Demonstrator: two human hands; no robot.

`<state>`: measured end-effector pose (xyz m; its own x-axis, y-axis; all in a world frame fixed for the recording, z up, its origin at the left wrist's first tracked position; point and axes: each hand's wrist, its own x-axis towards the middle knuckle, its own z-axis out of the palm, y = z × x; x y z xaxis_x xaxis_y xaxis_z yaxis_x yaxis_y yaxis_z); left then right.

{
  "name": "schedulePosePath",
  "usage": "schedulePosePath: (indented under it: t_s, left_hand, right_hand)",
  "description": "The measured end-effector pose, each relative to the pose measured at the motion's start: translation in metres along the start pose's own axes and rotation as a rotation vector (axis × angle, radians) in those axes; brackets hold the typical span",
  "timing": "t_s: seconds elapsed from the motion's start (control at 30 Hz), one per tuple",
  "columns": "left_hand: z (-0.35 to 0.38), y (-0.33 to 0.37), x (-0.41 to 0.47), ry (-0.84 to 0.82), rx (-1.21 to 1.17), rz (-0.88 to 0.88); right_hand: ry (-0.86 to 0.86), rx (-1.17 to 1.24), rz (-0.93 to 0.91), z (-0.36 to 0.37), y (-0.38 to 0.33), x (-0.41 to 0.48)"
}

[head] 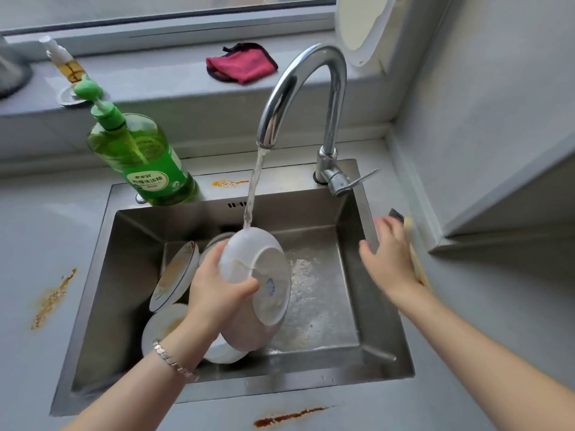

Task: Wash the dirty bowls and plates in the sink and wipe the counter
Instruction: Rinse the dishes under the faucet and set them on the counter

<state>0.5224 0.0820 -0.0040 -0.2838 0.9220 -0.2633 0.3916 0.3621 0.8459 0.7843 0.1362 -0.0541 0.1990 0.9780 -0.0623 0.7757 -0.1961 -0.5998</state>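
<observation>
A sauce streak (289,416) marks the table (46,244) at bottom centre, not yet wiped. In the sink (93,306), mid-frame, the left grip (217,287) holds a bowl (255,275) tilted under the stream (253,188), likely to rinse its outside. The right grip (389,253), wide and empty, hovers beside a likely sponge (396,214) at right. Other dirty dishes (174,275) lean at left.

One head-worn wide-angle view looks forward and steeply down, close over the sink (124,290) at frame centre, with the windowsill (155,79) across the top
</observation>
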Motion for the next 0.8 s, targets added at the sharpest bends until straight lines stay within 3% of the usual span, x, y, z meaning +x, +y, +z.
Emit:
schedulePosePath:
  t_s: [0.1,0.17,0.23,0.37,0.57,0.7,0.8]
  left_hand:
    - [-0.005,0.002,0.004,0.004,-0.15,-0.027]
    - [-0.009,0.003,0.008,0.001,-0.292,-0.07]
    - [-0.013,0.003,0.014,-0.013,-0.428,-0.107]
    - [-0.022,-0.002,0.032,-0.115,-0.445,-0.143]
    - [-0.025,-0.002,0.05,-0.222,-0.439,-0.253]
    - [-0.021,-0.002,0.046,-0.178,-0.431,-0.162]
    - [-0.021,0.001,0.037,-0.088,-0.362,-0.054]
  right_hand:
    - [-0.312,0.224,0.06,0.018,-0.03,-0.016]
    - [-0.616,0.479,0.288,0.03,-0.05,-0.022]
    - [-0.759,0.798,0.478,0.038,-0.063,-0.022]
    - [-0.617,0.973,0.468,0.039,-0.073,-0.013]
    - [-0.442,0.836,0.274,0.024,-0.069,0.001]
    - [-0.352,0.745,0.147,0.034,-0.083,0.0]
    - [-0.293,0.45,-0.018,0.05,-0.11,0.0]
